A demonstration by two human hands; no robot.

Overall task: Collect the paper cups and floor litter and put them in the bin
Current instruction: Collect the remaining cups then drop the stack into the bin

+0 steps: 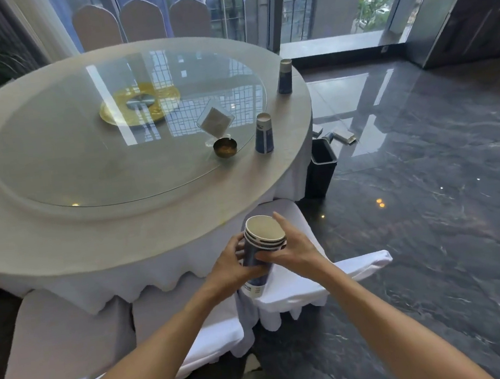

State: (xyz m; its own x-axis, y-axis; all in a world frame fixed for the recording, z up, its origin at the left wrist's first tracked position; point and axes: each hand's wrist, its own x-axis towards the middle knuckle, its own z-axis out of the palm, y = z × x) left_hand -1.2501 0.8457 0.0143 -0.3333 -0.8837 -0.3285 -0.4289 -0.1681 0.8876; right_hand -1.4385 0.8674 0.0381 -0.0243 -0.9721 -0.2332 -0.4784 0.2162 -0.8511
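Grey cloth covered the round table [62,240], the largest thing before us, with its glass turntable [85,163] on top. Beyond its right edge, on the dark polished floor, stood the black bin [322,166], and just past it lay pale floor litter [345,136], too small for us to identify. Two paper cups waited upside down near the table's right rim, the nearer cup [264,134] beside a small brass bowl [225,147], the farther cup [284,76] close to the edge.

We held the nested stack of cups [259,250] over a white-covered chair [299,286]. Our left hand [234,260] curled round the stack's side; our right hand [289,248] gripped it just under the rims, forefinger lifted.

We judged the risks to be these: a loosely seated stack could slide apart if we reached with one hand; a careless sweep might knock the farther cup off the rim; any dregs would spot the cloth or slick the floor.
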